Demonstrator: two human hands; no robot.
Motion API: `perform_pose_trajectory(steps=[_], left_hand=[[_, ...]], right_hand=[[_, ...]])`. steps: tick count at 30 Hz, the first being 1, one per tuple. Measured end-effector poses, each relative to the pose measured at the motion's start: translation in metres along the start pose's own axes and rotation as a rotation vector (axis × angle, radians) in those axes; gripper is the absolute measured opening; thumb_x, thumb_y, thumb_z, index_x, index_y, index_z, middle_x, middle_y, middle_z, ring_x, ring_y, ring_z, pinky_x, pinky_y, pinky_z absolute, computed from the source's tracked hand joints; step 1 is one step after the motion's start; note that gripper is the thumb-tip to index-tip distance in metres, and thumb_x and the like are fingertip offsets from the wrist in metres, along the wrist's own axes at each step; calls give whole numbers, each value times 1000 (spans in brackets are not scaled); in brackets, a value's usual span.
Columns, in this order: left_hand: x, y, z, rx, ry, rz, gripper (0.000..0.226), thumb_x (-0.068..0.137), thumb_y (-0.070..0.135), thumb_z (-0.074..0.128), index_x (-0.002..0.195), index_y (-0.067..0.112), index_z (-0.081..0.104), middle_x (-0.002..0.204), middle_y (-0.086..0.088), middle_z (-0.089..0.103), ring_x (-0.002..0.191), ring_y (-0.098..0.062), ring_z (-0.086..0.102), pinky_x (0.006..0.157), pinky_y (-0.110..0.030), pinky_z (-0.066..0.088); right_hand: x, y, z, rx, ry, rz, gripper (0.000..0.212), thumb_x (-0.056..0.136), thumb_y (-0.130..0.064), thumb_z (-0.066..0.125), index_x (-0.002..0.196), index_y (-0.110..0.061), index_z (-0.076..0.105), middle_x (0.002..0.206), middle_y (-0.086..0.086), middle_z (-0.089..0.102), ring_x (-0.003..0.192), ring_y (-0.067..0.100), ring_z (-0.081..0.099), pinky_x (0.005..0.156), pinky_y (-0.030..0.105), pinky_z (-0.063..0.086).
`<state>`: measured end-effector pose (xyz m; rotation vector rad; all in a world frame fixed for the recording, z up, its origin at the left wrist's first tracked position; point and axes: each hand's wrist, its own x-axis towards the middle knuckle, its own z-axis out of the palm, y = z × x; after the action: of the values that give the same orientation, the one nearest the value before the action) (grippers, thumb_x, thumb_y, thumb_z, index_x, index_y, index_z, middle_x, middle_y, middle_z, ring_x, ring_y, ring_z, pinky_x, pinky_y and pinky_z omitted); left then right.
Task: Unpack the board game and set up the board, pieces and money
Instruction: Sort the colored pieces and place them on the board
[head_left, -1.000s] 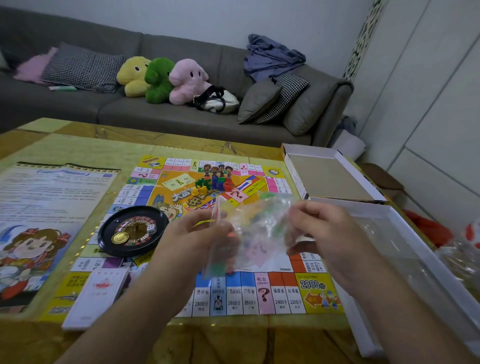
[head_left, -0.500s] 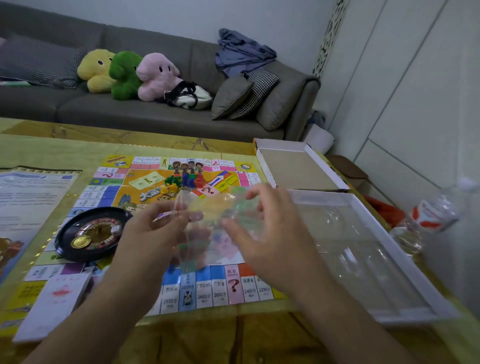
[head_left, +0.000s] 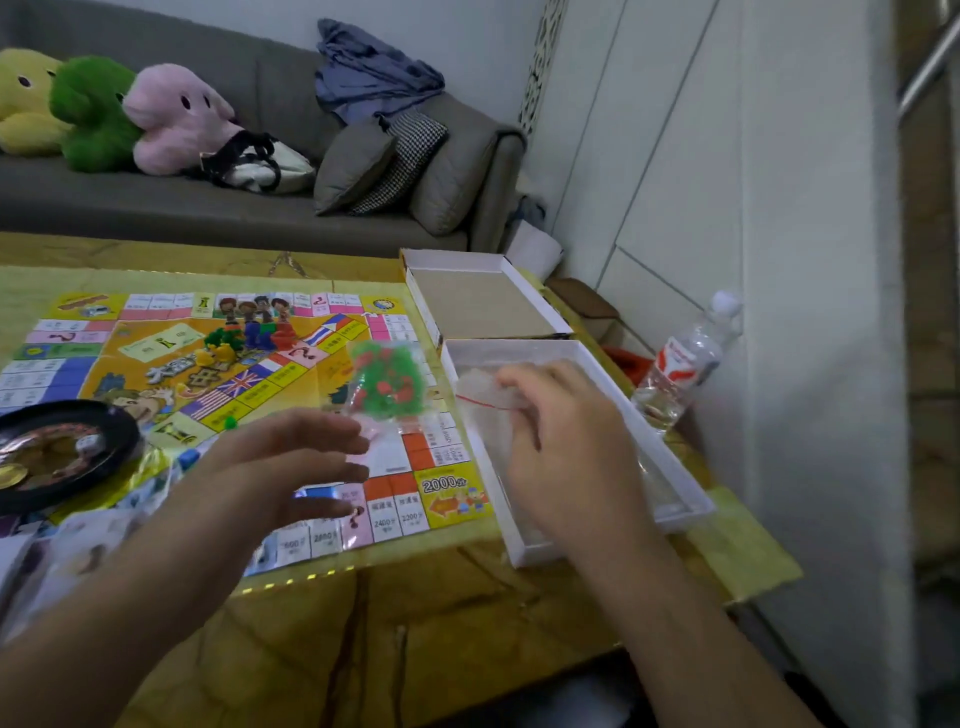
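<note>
Bag of green and red pieces (head_left: 388, 382) now lies on the board (head_left: 156, 364), right side, near the box tray (head_left: 675, 483); half a second ago both hands held it up. Left hand (head_left: 291, 462) has let go: fingers straight, grip empty, hovering just short of the bag. Right hand (head_left: 561, 441) has moved over the tray, pinching a second clear bag (head_left: 483, 392) with a red strip. Contents too blurred to tell. Likely next item to unpack; houses are out.

left hand (head_left: 291, 467) | right hand (head_left: 561, 441) | forearms bare | apparently no sleeves
</note>
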<state>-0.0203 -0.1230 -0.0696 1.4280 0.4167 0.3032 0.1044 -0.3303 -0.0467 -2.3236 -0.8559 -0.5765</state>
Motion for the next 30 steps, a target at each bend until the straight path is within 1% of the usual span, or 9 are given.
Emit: perform_pose_trajectory(steps=[3,5,10,12,14,17,21,24,30], left_hand=[[-6,0,3,103,37,2,25,92,-10,61,104,6,76,104,-9,79,93,-29,78,86,-51,58],[-10,2,5,138,49,-2,24,92,-10,61,103,6,76,102,-9,79,91,-29,77,84,-51,59],[-13,6,1,196,72,-20,24,94,-10,60,100,6,76,97,-7,79,88,-29,77,75,-46,59],[-11,5,-6,206,121,-39,25,95,-11,59,98,6,77,95,-8,79,88,-29,77,73,-45,60],[-6,4,-15,198,180,-73,26,96,-12,56,96,5,76,93,-11,79,87,-30,76,70,-43,60],[-3,3,-28,201,242,-106,26,96,-13,54,95,3,75,90,-13,78,88,-34,76,64,-39,57],[0,2,-35,242,244,-128,26,98,-11,52,95,4,74,88,-12,79,83,-29,77,62,-38,58],[7,4,-39,253,245,-134,25,98,-11,53,94,4,73,85,-10,79,79,-27,78,58,-34,58],[22,4,-45,247,243,-138,28,97,-14,50,93,3,72,80,-10,77,66,-23,74,58,-34,58]], right_hand=[[-8,28,-29,-232,212,26,48,79,9,68,118,-19,75,108,2,66,102,29,61,82,41,53],[-11,44,-43,-358,190,118,49,78,5,68,120,-20,73,110,4,64,105,31,59,87,42,50],[-26,66,-34,-413,-478,585,51,86,-37,54,136,-31,52,125,4,64,113,31,60,93,43,55],[-27,63,-30,-365,-511,640,58,88,-41,55,144,-30,46,121,3,66,111,28,63,91,40,56],[-24,55,-29,-405,-380,555,62,92,-37,60,150,-24,44,130,6,64,122,29,59,100,42,53],[-17,27,-17,-357,-274,435,50,97,-30,62,145,-20,51,143,3,54,133,24,49,107,40,47],[-9,-9,20,-140,-412,300,37,102,-31,58,138,-30,48,136,-11,47,127,11,48,99,30,49],[11,-31,53,11,-526,218,37,104,-37,55,141,-35,47,138,-15,49,122,8,53,99,31,55],[83,-32,156,-67,-613,140,51,106,-41,42,153,-22,40,160,6,40,148,28,37,122,49,35]])
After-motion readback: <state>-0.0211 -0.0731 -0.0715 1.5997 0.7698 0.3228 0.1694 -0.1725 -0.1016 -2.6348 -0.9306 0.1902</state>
